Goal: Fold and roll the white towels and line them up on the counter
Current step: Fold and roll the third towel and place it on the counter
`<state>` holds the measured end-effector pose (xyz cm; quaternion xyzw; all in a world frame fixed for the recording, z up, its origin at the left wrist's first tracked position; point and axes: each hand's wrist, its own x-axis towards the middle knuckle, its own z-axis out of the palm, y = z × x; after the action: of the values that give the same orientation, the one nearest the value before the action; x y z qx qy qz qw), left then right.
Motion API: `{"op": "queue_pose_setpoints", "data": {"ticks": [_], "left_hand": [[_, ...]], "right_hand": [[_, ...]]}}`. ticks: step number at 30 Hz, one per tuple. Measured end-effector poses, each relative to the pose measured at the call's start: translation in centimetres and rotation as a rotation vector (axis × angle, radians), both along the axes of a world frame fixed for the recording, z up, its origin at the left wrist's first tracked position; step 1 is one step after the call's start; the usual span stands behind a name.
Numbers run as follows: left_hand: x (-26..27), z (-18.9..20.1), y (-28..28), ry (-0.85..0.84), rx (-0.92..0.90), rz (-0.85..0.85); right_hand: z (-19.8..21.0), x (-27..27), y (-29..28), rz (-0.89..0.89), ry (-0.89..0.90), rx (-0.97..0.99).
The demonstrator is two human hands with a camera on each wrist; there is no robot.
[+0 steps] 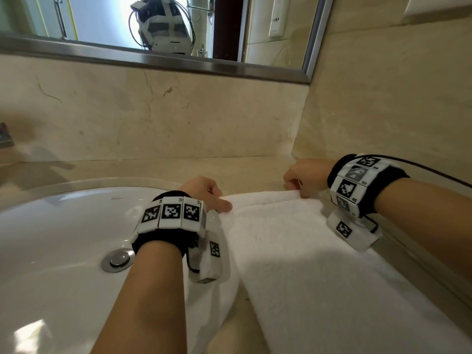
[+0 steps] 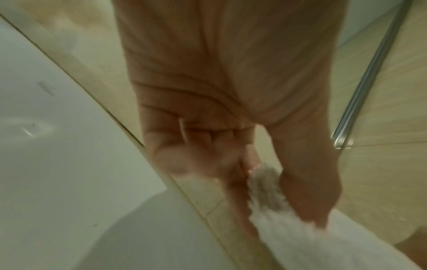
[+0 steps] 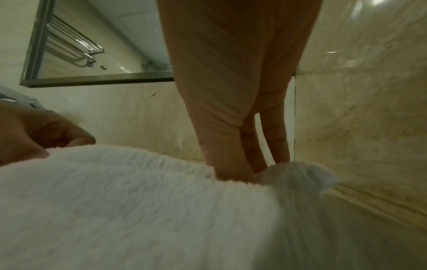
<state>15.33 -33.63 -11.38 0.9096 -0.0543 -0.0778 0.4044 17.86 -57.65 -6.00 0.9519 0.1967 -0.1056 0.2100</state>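
A white towel (image 1: pixel 293 246) lies stretched along the beige counter (image 1: pixel 255 172) to the right of the sink, running from the back wall toward me. My left hand (image 1: pixel 217 200) pinches its far left corner between thumb and fingers; the left wrist view shows that corner of the towel (image 2: pixel 265 184) in my left hand (image 2: pixel 272 186). My right hand (image 1: pixel 296 187) pinches the far right corner, where the edge is slightly turned over. In the right wrist view the towel (image 3: pixel 138 201) fills the lower half, with my right hand (image 3: pixel 249 173) gripping its edge.
A white oval sink (image 1: pixel 63 238) with a metal drain plug (image 1: pixel 118 259) sits at the left. The marble backsplash (image 1: pixel 166 118) and side wall (image 1: pixel 383 98) close in the counter's corner. A framed mirror (image 1: pixel 153 26) hangs above.
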Motion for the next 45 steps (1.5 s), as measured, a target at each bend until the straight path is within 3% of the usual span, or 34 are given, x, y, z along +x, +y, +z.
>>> {"op": "queue_pose_setpoints", "data": {"ticks": [3, 7, 13, 17, 21, 26, 32, 36, 40, 45], "left_hand": [[-0.4, 0.0, -0.1, -0.126, -0.011, -0.027], [-1.1, 0.7, -0.6, -0.171, 0.062, -0.083], [-2.1, 1.8, -2.6, -0.249, 0.37, -0.185], [-3.3, 1.6, -2.2, -0.308, 0.512, -0.203], [-4.2, 1.5, -2.3, -0.386, 0.592, -0.245], [-4.7, 1.9, -1.8, -0.287, 0.47, -0.223], [-4.1, 0.5, -0.7, -0.082, 0.02, -0.015], [-4.0, -0.6, -0.6, 0.11, -0.187, 0.029], [-4.4, -0.7, -0.5, 0.163, -0.198, -0.034], [-4.4, 0.3, 0.0, -0.051, -0.043, -0.109]], "right_hand": [[-0.5, -0.6, -0.4, 0.03, -0.024, -0.003], [-0.7, -2.0, -0.3, 0.088, -0.069, -0.127], [-1.5, -2.9, 0.3, 0.146, -0.035, -0.307], [-1.2, -4.5, -0.1, 0.202, -0.146, -0.223], [-0.6, -4.2, -0.4, 0.094, -0.117, -0.164], [-0.1, -3.3, 0.2, -0.04, -0.072, -0.032], [0.0, -2.4, 0.4, -0.103, -0.027, 0.07], [-0.1, -2.6, 0.3, -0.143, 0.019, 0.147], [-0.1, -3.0, 0.7, -0.184, 0.065, 0.096], [0.0, -3.8, 0.6, -0.164, -0.015, 0.051]]}}
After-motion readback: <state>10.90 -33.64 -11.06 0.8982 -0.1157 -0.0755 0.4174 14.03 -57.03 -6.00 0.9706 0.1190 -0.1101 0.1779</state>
